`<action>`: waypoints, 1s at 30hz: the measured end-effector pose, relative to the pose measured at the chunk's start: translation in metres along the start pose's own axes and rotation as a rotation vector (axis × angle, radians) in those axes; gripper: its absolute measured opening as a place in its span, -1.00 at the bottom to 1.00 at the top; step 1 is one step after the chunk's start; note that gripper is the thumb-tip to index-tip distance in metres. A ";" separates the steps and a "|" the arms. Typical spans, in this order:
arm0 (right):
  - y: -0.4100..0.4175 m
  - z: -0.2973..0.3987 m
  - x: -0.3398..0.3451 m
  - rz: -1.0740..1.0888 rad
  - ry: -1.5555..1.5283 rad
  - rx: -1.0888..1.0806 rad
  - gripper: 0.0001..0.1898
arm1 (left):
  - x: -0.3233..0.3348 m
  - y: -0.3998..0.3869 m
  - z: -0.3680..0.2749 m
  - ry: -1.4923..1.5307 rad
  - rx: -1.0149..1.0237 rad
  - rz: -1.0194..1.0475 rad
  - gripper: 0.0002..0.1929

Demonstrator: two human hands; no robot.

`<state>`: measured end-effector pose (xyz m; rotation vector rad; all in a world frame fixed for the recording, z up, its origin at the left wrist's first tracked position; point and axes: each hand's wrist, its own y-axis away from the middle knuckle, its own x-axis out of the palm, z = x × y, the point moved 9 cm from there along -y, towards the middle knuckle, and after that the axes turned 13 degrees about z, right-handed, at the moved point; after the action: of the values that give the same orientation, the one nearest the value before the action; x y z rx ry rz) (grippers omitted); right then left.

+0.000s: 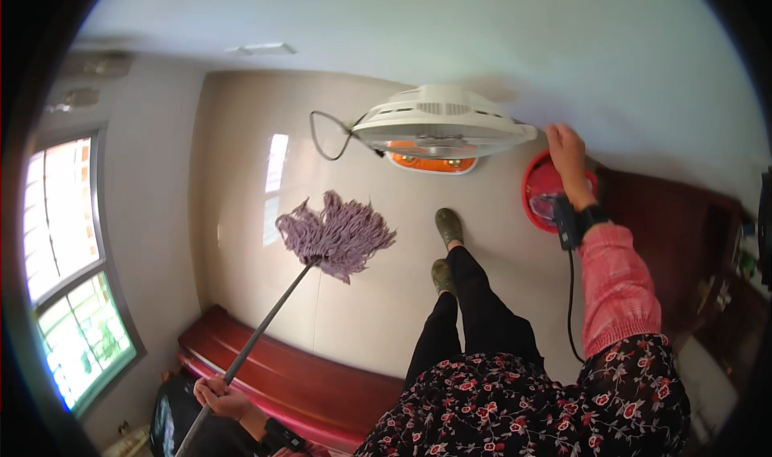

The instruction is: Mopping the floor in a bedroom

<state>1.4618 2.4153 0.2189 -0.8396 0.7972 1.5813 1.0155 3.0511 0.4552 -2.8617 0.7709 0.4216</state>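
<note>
My left hand is closed around the grey pole of a mop at the lower left. The mop's mauve string head is spread over the pale tiled floor, left of my feet. Up at the right, my right hand is beside the outer rim of an electric fan with a pale housing and an orange base. A small gap seems to lie between hand and fan. The hand is blurred, its fingers partly hidden. Beneath this arm stands a red plastic bin with clear plastic inside.
A dark cord loops off the fan's left side. Along the lower left runs a polished reddish wooden bench, with a black bag by its end. Dark wooden furniture stands at the right. A barred window is at far left.
</note>
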 end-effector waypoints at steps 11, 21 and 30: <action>0.532 -0.238 -0.033 0.568 0.346 0.877 -0.58 | 0.003 0.041 -0.013 -0.004 0.001 -0.104 -0.90; 0.393 -0.143 -0.024 0.485 0.027 0.413 -0.69 | -0.089 0.157 0.018 0.061 -0.068 -0.036 -0.87; 0.423 -0.302 0.092 0.563 -0.389 0.724 -0.70 | -0.085 0.242 0.041 0.080 -0.098 -0.140 -0.80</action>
<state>1.0627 2.1417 0.0072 0.2358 1.2637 1.6681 0.8118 2.8925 0.4261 -3.0162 0.5713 0.3376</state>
